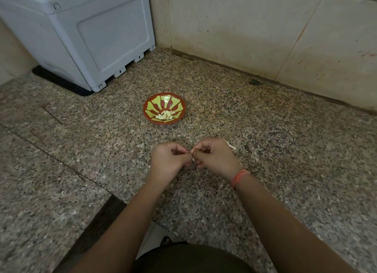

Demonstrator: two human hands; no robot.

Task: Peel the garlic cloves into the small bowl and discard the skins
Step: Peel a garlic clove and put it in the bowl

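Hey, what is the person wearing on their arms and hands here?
Both forearms are bare, with no sleeves or gloves in view. The right hand has an orange thread band round its wrist; the left hand wears nothing at the wrist.

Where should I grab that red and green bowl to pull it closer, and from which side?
Probably by the rim of the bowl, from its right side. It is shallow with a flared edge, so fingers can slip under and the thumb rest on top. The peeled cloves lie toward its near edge, so a side grip keeps the thumb off them.
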